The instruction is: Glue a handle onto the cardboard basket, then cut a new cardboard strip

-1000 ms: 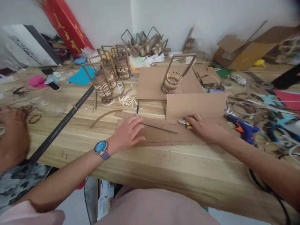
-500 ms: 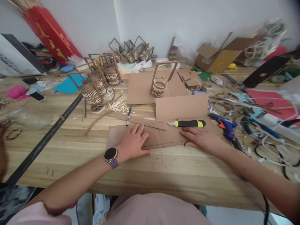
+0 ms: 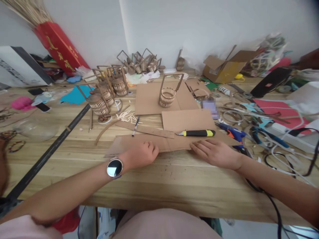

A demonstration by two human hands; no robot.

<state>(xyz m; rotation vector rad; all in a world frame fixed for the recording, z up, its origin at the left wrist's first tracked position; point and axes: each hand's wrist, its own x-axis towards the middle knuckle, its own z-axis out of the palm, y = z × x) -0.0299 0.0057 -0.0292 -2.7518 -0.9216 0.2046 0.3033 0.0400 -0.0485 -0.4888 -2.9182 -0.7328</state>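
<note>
A flat brown cardboard sheet (image 3: 174, 143) lies on the wooden table (image 3: 174, 186) in front of me. My left hand (image 3: 141, 154), with a watch on its wrist, rests on the sheet's near edge with its fingers curled over it. My right hand (image 3: 215, 152) lies flat on the sheet's near right edge, fingers stretched out, holding nothing. A yellow and black utility knife (image 3: 196, 133) lies on the cardboard just beyond my right hand, untouched. A long cardboard strip (image 3: 147, 130) lies across the sheet's far side.
A blue glue gun (image 3: 233, 133) lies right of the knife among cables and card rings. Small woven baskets (image 3: 99, 99) and a handled basket (image 3: 166, 96) stand further back. A black bar (image 3: 50, 149) runs diagonally at left. Part of another person (image 3: 3, 166) shows at the left edge.
My right hand let go of the knife, which now lies on the cardboard. Both hands drew back to the sheet's near edge, and my left fingers curled.
</note>
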